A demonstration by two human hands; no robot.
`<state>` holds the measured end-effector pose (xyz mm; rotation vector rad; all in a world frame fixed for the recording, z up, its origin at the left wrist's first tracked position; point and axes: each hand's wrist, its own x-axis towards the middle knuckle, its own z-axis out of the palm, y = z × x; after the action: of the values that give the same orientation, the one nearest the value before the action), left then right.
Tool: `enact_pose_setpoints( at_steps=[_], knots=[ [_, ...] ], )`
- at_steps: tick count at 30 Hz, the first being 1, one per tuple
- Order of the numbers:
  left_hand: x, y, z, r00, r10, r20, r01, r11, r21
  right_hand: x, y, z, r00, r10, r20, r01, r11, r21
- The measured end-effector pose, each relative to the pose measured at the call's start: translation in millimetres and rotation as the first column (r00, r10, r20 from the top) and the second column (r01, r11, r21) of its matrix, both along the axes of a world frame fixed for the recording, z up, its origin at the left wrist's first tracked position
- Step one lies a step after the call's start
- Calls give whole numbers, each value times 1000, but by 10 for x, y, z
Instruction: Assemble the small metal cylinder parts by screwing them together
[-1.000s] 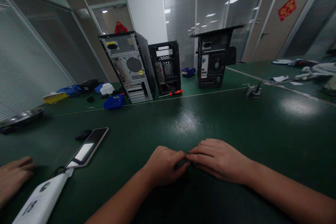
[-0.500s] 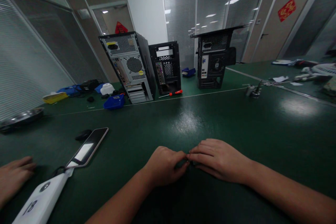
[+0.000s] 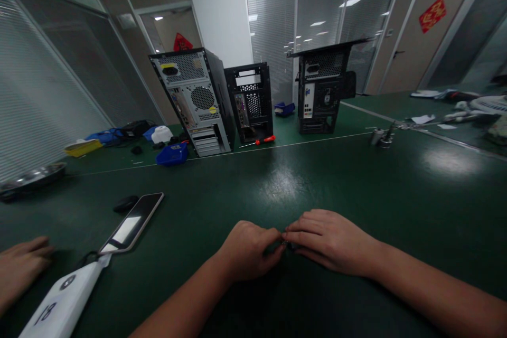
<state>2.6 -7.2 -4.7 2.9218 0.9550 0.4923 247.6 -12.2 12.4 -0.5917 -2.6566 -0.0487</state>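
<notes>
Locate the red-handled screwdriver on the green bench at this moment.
In the head view the red-handled screwdriver lies at the far middle of the green bench, just before the open black computer case.

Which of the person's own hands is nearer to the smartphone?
Left. The left hand lies just right of the smartphone; the right hand is farther right.

- The left hand (image 3: 246,251) and right hand (image 3: 330,241) rest on the worktop (image 3: 356,185), fingertips meeting.
- A phone (image 3: 132,222) lies well left of them, a mouse (image 3: 125,203) just behind it.
- Another person's hand (image 3: 21,264) rests further left.
- Three computer cases (image 3: 198,100) stand far behind the hands, with a screwdriver (image 3: 261,141) before the middle one.
</notes>
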Motion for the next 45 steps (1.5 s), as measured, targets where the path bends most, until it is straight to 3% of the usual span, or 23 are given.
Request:
enact_pose_setpoints(
  at_steps=[45],
  knots=[
    [5,-11,21,1000,18,-26,-19,999,-48,17,17,-23,999,-18,46,24,993,-118]
  ],
)
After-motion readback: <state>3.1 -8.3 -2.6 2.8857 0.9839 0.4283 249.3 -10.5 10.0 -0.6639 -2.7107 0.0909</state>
